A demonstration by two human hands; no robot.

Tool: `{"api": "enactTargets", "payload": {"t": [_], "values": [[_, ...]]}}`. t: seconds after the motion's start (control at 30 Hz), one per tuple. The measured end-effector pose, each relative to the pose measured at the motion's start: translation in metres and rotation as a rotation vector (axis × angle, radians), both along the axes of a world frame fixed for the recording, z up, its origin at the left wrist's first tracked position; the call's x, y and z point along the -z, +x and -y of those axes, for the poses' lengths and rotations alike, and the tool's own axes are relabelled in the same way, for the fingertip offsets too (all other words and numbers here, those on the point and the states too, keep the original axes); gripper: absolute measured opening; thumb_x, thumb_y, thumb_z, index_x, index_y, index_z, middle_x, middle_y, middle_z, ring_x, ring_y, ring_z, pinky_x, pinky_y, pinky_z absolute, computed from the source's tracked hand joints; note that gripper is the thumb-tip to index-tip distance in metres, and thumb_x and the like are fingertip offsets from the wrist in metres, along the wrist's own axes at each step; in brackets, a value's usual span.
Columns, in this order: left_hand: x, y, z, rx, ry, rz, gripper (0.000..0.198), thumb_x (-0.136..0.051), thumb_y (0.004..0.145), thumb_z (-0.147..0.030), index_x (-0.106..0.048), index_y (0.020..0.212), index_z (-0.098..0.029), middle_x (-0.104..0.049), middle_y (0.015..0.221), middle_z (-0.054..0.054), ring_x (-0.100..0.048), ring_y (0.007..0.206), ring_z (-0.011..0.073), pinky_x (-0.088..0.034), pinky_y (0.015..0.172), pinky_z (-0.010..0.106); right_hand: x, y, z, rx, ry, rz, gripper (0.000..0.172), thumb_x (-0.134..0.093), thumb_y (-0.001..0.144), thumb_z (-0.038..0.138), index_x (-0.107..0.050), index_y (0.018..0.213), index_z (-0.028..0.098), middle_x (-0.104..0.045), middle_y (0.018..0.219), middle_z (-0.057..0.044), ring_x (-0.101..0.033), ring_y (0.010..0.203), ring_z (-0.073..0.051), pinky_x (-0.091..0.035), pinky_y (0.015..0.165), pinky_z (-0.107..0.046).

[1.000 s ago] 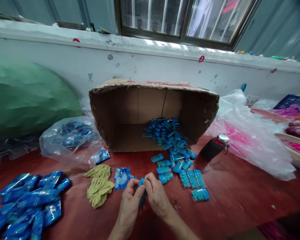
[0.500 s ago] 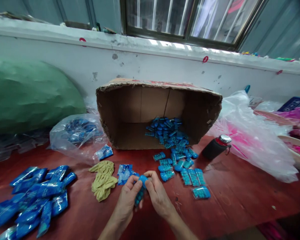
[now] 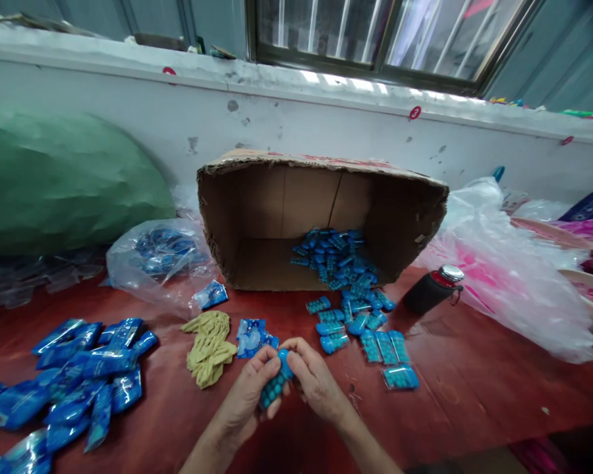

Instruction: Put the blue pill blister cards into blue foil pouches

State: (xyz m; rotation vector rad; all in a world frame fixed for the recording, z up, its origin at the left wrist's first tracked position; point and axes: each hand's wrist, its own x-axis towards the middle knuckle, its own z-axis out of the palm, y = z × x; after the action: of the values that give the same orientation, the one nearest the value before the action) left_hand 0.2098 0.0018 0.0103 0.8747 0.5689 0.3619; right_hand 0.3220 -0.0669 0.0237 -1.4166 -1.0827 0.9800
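Note:
Between both hands, low in the middle of the head view, is a small clear pack of blue beads with a blue cap (image 3: 273,391). My left hand (image 3: 251,388) is closed around its body, the thumb on its near side. My right hand (image 3: 310,378) pinches the capped end with thumb and forefinger. Just beyond my fingers lies a blue printed packet (image 3: 252,337), flat on the red table. More of the bead packs (image 3: 386,347) lie loose to the right of my hands, some side by side. A crumpled yellow-green cloth (image 3: 208,349) lies left of the packet.
A cardboard box (image 3: 257,263) on its side faces me, with bead packs spilling from it. Filled blue packets (image 3: 86,378) are heaped at left, near a clear plastic bag (image 3: 153,263). At right stand a dark bottle (image 3: 432,289) and white plastic bags (image 3: 514,263).
The bead pack has turned slightly, so more of its beaded body shows between my hands. My grip stays on it. The whole view has shifted a little.

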Motion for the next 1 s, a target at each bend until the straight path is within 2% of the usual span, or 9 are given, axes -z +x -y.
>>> {"api": "enactTargets", "payload": {"t": [0.23, 0.3, 0.4, 0.47, 0.57, 0.7, 0.87, 0.93, 1.0], "values": [[0.002, 0.001, -0.002, -0.080, -0.076, -0.028, 0.020, -0.050, 0.076, -0.037, -0.043, 0.075, -0.018, -0.057, 0.050, -0.002, -0.040, 0.028, 0.0039, -0.020, 0.027, 0.013, 0.004, 0.010, -0.001, -0.167, -0.083, -0.179, 0.035, -0.035, 0.088, 0.042, -0.039, 0.116, 0.021, -0.048, 0.063, 0.005, -0.034, 0.041, -0.005, -0.028, 0.038, -0.016], [0.003, 0.000, -0.003, -0.050, -0.093, -0.020, 0.021, -0.050, 0.077, -0.036, -0.045, 0.073, -0.016, -0.058, 0.050, -0.001, -0.040, 0.028, 0.0032, -0.019, 0.027, 0.013, 0.003, 0.015, 0.000, -0.256, -0.087, -0.225, 0.039, -0.038, 0.087, 0.040, -0.035, 0.122, 0.023, -0.052, 0.068, 0.004, -0.035, 0.041, -0.004, -0.029, 0.038, -0.016], [0.006, -0.001, -0.003, -0.029, -0.147, -0.017, 0.023, -0.049, 0.077, -0.037, -0.049, 0.073, -0.014, -0.057, 0.050, 0.000, -0.039, 0.027, 0.0026, -0.019, 0.028, 0.014, 0.003, 0.019, -0.001, -0.334, -0.073, -0.228, 0.037, -0.044, 0.084, 0.031, -0.039, 0.119, 0.023, -0.056, 0.071, 0.003, -0.037, 0.039, -0.004, -0.030, 0.038, -0.016], [0.008, -0.001, -0.002, -0.054, -0.194, -0.034, 0.026, -0.050, 0.077, -0.039, -0.050, 0.072, -0.014, -0.057, 0.049, 0.000, -0.039, 0.027, 0.0024, -0.019, 0.029, 0.014, 0.005, 0.018, -0.001, -0.286, -0.035, -0.196, 0.034, -0.045, 0.082, 0.027, -0.042, 0.115, 0.021, -0.058, 0.068, 0.003, -0.042, 0.042, -0.005, -0.034, 0.043, -0.017], [0.011, 0.001, 0.001, -0.083, -0.259, -0.052, 0.035, -0.054, 0.071, -0.048, -0.049, 0.068, -0.013, -0.054, 0.047, -0.002, -0.037, 0.027, 0.0017, -0.018, 0.029, 0.014, 0.011, 0.013, -0.002, -0.104, 0.054, -0.060, 0.024, -0.049, 0.080, 0.026, -0.050, 0.103, 0.018, -0.057, 0.062, 0.004, -0.050, 0.055, -0.010, -0.040, 0.056, -0.021], [0.010, 0.001, 0.006, -0.066, -0.225, -0.006, 0.043, -0.065, 0.058, -0.052, -0.045, 0.069, -0.016, -0.052, 0.050, -0.005, -0.037, 0.030, 0.0008, -0.016, 0.030, 0.013, 0.016, 0.007, -0.003, 0.049, 0.083, 0.151, 0.013, -0.052, 0.077, 0.029, -0.055, 0.083, 0.018, -0.053, 0.059, 0.005, -0.048, 0.055, -0.010, -0.037, 0.054, -0.020], [0.009, 0.003, 0.007, -0.009, -0.087, 0.013, 0.045, -0.071, 0.051, -0.045, -0.038, 0.066, -0.020, -0.049, 0.047, -0.008, -0.037, 0.029, 0.0027, -0.016, 0.027, 0.014, 0.012, 0.005, -0.005, 0.123, -0.003, 0.165, 0.012, -0.054, 0.075, 0.024, -0.051, 0.066, 0.017, -0.046, 0.055, 0.007, -0.042, 0.052, -0.008, -0.032, 0.050, -0.018], [0.011, 0.003, 0.006, 0.002, -0.045, 0.001, 0.038, -0.070, 0.056, -0.039, -0.038, 0.066, -0.020, -0.043, 0.039, -0.010, -0.034, 0.027, 0.0033, -0.016, 0.026, 0.014, 0.009, 0.006, -0.005, 0.092, -0.018, 0.151, 0.011, -0.053, 0.075, 0.023, -0.051, 0.066, 0.017, -0.046, 0.056, 0.007, -0.041, 0.054, -0.008, -0.032, 0.051, -0.018], [0.012, 0.003, 0.005, 0.014, -0.033, 0.020, 0.033, -0.068, 0.059, -0.034, -0.040, 0.068, -0.019, -0.045, 0.040, -0.008, -0.039, 0.029, 0.0046, -0.020, 0.027, 0.014, 0.008, 0.008, -0.005, 0.016, -0.032, 0.098, 0.010, -0.051, 0.076, 0.024, -0.051, 0.069, 0.017, -0.046, 0.058, 0.006, -0.041, 0.054, -0.008, -0.032, 0.052, -0.018]]}}
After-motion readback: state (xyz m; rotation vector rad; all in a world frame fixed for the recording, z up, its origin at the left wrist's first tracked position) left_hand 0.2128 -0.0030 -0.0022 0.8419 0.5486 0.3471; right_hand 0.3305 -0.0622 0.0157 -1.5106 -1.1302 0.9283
